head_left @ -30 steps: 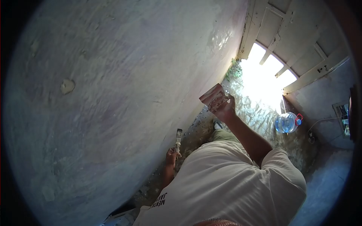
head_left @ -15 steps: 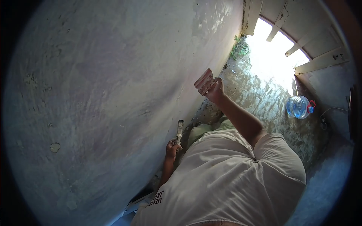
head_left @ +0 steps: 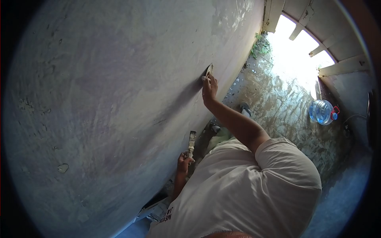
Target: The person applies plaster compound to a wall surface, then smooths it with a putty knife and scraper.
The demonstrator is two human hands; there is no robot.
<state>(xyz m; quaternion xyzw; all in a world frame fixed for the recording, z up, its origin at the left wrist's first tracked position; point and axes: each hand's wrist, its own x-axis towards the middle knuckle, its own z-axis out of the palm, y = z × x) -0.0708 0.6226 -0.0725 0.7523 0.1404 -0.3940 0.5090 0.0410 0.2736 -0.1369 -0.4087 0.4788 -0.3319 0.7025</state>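
Clear plastic jug [head_left: 320, 112] with red handle, patterned floor [head_left: 278, 107], panelled door [head_left: 329, 27], green plant [head_left: 260, 47] beside bright opening

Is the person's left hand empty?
No, the left hand holds a narrow tool by its handle, with the dark end sticking out past the fingers.

The scraper [head_left: 209, 69], seen nearly edge-on, meets the wall [head_left: 119, 99] in the right fingers [head_left: 206, 81]. The wall is patchy grey and mauve, with rough pits. The brush [head_left: 192, 143], pale and crusted with a dark tip, points away from the body in the left fingers [head_left: 185, 154].
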